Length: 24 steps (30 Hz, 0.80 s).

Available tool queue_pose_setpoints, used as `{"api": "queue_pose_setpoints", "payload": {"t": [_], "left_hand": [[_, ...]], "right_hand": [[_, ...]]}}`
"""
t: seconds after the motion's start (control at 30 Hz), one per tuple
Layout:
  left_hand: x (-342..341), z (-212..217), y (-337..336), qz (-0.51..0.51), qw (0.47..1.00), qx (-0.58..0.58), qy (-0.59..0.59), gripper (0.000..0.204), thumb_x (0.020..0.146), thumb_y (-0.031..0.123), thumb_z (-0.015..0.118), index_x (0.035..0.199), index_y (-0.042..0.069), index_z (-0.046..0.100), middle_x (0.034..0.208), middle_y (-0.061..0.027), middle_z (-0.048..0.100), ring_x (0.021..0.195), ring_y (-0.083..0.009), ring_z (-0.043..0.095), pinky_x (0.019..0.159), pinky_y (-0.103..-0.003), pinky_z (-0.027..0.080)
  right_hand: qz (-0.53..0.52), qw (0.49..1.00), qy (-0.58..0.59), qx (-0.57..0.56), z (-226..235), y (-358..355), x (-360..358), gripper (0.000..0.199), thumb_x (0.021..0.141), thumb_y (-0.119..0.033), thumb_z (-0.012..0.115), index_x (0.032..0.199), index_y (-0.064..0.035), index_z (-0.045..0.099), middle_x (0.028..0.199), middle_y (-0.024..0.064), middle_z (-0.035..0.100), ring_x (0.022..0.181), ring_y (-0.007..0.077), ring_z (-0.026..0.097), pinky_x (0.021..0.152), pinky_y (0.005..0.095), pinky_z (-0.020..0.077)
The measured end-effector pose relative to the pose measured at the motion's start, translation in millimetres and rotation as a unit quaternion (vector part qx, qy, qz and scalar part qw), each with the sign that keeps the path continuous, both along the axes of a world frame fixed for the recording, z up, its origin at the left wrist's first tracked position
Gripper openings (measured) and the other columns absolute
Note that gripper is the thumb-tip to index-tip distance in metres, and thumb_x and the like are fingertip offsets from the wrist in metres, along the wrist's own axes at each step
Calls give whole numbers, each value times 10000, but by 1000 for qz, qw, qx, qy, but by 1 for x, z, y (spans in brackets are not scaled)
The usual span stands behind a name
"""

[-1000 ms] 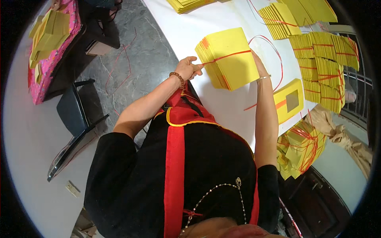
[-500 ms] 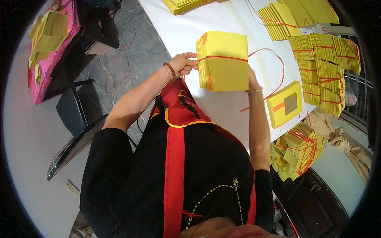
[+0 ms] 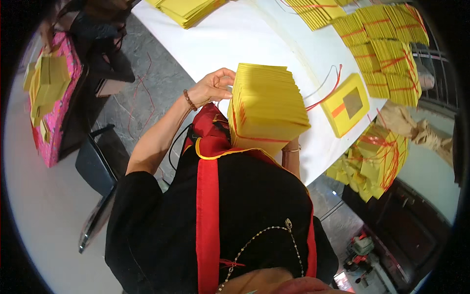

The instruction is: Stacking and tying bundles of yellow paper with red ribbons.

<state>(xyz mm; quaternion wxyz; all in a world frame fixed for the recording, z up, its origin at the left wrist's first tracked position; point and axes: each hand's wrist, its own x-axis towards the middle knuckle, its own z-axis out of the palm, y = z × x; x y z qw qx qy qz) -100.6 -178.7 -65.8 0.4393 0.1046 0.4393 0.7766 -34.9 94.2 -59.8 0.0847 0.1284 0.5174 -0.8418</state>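
Note:
A thick bundle of folded yellow joss paper [image 3: 267, 100] is tilted up in front of my body, its many folded edges facing me. A red cord crosses its lower face. My left hand [image 3: 213, 89] is at the bundle's left side, thumb and fingers apart, their tips at the paper edges. My right hand is hidden behind the bundle's lower right; only the wrist with a bangle [image 3: 292, 148] shows, so its grip cannot be seen. A loose red cord [image 3: 325, 100] trails right from the bundle. Beyond it lies a flat yellow packet [image 3: 346, 104] with an orange stripe and a grey square.
The white table [image 3: 215, 46] carries flat yellow sheets [image 3: 188, 11] at the far left and red-tied bundles [image 3: 379, 54] at the right. A bulging heap of yellow paper and red cords [image 3: 369, 161] is beside its right edge. A black chair [image 3: 98, 161] stands left.
The bundle has been tipped and brought nearer my body, so its folded edges now show. The left thumb and fingers have spread from their pinch at the red cord. The view has shifted.

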Motion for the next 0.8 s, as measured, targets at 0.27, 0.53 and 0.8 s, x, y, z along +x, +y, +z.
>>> {"api": "queue_pose_setpoints", "payload": {"t": [0.27, 0.53, 0.8], "left_hand": [[-18, 65, 20, -143, 985, 61, 72, 651, 677, -105, 597, 1267, 23, 355, 1155, -97, 528, 558, 13, 463, 543, -136, 384], [-27, 81, 30, -261, 927, 105, 246, 554, 648, -91, 612, 1180, -8, 481, 1137, -75, 496, 631, -42, 491, 582, -168, 393], [-28, 113, 40, -336, 921, 73, 182, 534, 605, 40, 445, 1129, -38, 512, 1186, -143, 497, 600, -61, 507, 512, -161, 371]], "right_hand": [[-138, 989, 25, -42, 3, -2, 53, 331, 896, -307, 437, 1049, -17, 482, 1196, 124, 461, 1029, 182, 480, 851, 292, 415], [-197, 975, 59, -82, 16, -20, 84, 312, 894, -303, 442, 1014, -18, 488, 1204, 129, 452, 1038, 184, 472, 862, 296, 406], [-230, 962, 96, -114, 31, -33, 100, 297, 893, -299, 448, 978, -19, 495, 1212, 134, 443, 1046, 187, 464, 872, 301, 398]]}}
